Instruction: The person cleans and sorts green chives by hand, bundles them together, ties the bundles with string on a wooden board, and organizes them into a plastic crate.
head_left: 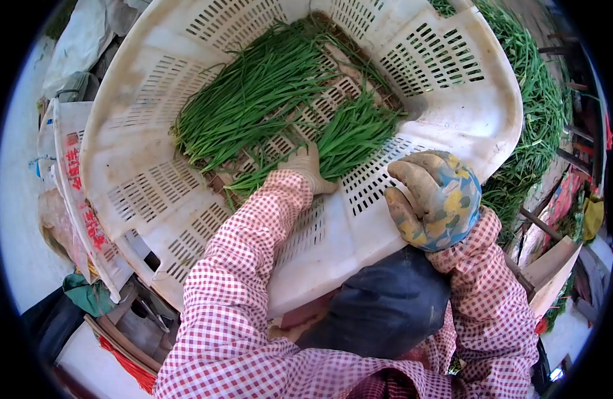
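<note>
My left hand (305,167), in a tan glove, reaches down into a large white plastic basket (462,116). It is closed around a small bunch of garlic chives (356,133), its thumb out to the right; the other fingertips are partly hidden by leaves. Beside that bunch, a bigger pile of garlic chives (246,100) lies on the slotted basket bottom, stems toward the lower left. Above the near right rim is my right hand (439,196), wearing a tan glove with a blue and yellow patterned back. Its fingers are loosely curled, apart from the thumb, and nothing shows in them.
Outside the basket at right, a heap of loose green leaves (529,100) covers the ground. A wooden board (551,266) juts up at lower right. Left of the basket stands a white container with red writing (83,193); a green cloth (87,294) lies below it.
</note>
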Demonstrator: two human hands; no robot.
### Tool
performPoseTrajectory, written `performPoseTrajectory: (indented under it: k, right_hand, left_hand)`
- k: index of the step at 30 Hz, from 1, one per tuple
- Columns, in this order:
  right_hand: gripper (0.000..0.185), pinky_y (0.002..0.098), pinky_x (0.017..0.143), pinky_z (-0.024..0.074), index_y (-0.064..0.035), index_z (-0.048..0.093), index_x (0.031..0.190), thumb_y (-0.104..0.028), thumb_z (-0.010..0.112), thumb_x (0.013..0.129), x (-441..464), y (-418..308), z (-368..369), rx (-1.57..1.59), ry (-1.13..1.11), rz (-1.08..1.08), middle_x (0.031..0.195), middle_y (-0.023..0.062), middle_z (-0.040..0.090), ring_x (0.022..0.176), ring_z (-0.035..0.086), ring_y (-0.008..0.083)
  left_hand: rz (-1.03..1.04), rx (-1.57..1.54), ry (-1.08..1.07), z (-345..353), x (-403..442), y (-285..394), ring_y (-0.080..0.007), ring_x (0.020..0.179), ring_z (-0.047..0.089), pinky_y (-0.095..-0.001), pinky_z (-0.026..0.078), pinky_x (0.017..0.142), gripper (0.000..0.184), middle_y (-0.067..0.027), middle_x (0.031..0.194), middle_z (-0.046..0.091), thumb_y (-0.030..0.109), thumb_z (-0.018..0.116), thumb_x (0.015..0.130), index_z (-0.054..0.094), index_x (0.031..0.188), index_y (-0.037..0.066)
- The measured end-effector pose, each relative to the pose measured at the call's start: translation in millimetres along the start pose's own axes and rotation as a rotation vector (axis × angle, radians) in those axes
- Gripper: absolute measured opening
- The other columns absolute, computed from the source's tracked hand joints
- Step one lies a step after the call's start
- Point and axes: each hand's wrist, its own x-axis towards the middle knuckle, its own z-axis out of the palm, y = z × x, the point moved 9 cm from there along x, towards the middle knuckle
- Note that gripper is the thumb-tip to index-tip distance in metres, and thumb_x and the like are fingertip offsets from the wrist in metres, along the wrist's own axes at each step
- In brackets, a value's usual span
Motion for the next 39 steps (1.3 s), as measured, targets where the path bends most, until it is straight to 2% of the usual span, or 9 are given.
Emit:
performPoseTrajectory:
  k: [5, 7, 10, 21, 22, 25, 31, 35, 39]
  right_hand:
    - [0.027, 0.0395, 0.067, 0.0512, -0.0073, 0.066, 0.092, -0.018, 0.072, 0.069, -1, 1, 1, 0.002, 0.006, 0.009, 0.086, 0.01, 0.065, 0.076, 0.063, 0.0297]
    - [0.027, 0.0393, 0.067, 0.0511, -0.0075, 0.066, 0.092, -0.018, 0.072, 0.069, -2, 2, 3, 0.003, -0.014, 0.017, 0.086, 0.01, 0.065, 0.076, 0.063, 0.0297]
    - [0.027, 0.039, 0.067, 0.0512, -0.0077, 0.067, 0.093, -0.019, 0.072, 0.069, 1, 1, 3, -0.028, -0.034, 0.008, 0.087, 0.0102, 0.065, 0.076, 0.063, 0.0296]
    - [0.027, 0.0399, 0.069, 0.0509, -0.0079, 0.067, 0.093, -0.02, 0.071, 0.069, 0, 1, 5, -0.029, -0.058, 0.025, 0.088, 0.0107, 0.065, 0.078, 0.063, 0.0295]
    - [0.027, 0.0399, 0.069, 0.0509, -0.0079, 0.067, 0.093, -0.02, 0.071, 0.069, -2, 1, 5, -0.03, -0.063, 0.034, 0.088, 0.0107, 0.065, 0.078, 0.063, 0.0295]
    - [0.027, 0.0395, 0.068, 0.0509, -0.0076, 0.067, 0.093, -0.02, 0.071, 0.069, 2, 2, 5, -0.02, -0.052, 0.057, 0.087, 0.0108, 0.065, 0.078, 0.063, 0.0291]
    - [0.025, 0.0394, 0.069, 0.0508, -0.0073, 0.066, 0.093, -0.02, 0.07, 0.072, -4, -1, 3, -0.054, -0.035, 0.043, 0.088, 0.0106, 0.065, 0.08, 0.063, 0.0297]
    - [0.024, 0.0413, 0.077, 0.0498, -0.0045, 0.064, 0.097, -0.017, 0.065, 0.077, -2, -6, 1, -0.027, -0.075, 0.077, 0.091, 0.0142, 0.064, 0.087, 0.061, 0.0335]
    - [0.024, 0.0423, 0.081, 0.0495, -0.0052, 0.064, 0.099, -0.019, 0.065, 0.079, -4, -1, 5, -0.062, -0.09, 0.114, 0.095, 0.0154, 0.064, 0.092, 0.06, 0.0352]
  left_hand:
    - [0.039, 0.045, 0.353, 9, 32, 7, -0.0329, 0.137, 0.024, -0.0472, 0.021, 0.112, 0.103, -0.0152, 0.137, 0.037, 0.04, 0.082, 0.06, 0.027, 0.139, 0.003]
    - [0.049, 0.088, 0.544, 9, 28, 11, -0.0313, 0.132, 0.033, -0.0429, 0.03, 0.108, 0.092, -0.0174, 0.137, 0.038, 0.034, 0.08, 0.066, 0.029, 0.137, 0.004]
    - [0.113, -0.08, 0.215, 33, 42, 11, -0.031, 0.113, 0.056, -0.0339, 0.047, 0.093, 0.078, -0.0233, 0.124, 0.053, 0.031, 0.074, 0.073, 0.033, 0.133, 0.003]
    - [0.132, -0.121, -0.534, 48, 52, 6, -0.0306, 0.119, 0.051, -0.0359, 0.042, 0.1, 0.106, -0.0211, 0.132, 0.05, 0.029, 0.08, 0.051, 0.031, 0.141, -0.004]
    - [0.118, -0.206, -0.452, 46, 50, 3, -0.024, 0.102, 0.059, -0.0333, 0.048, 0.088, 0.093, -0.0179, 0.111, 0.062, 0.029, 0.081, 0.05, 0.045, 0.129, -0.007]
    - [0.172, -0.231, -0.253, 32, 33, 9, -0.0223, 0.096, 0.061, -0.0313, 0.048, 0.086, 0.087, -0.0148, 0.103, 0.065, 0.026, 0.08, 0.052, 0.048, 0.127, -0.005]
    - [0.291, -0.434, -0.249, 45, 10, 6, -0.0182, 0.099, 0.059, -0.0297, 0.044, 0.094, 0.081, -0.0097, 0.111, 0.064, 0.021, 0.078, 0.06, 0.046, 0.133, 0.002]
    - [0.302, -0.529, 0.053, 5, 13, -65, -0.0224, 0.111, 0.056, -0.0294, 0.04, 0.101, 0.088, -0.0092, 0.122, 0.061, 0.021, 0.083, 0.061, 0.043, 0.137, 0.004]
    - [0.29, -1.425, 0.276, -79, -64, -142, -0.023, 0.099, 0.063, -0.035, 0.049, 0.09, 0.066, -0.0111, 0.111, 0.065, 0.007, 0.08, 0.064, 0.055, 0.125, 0.002]
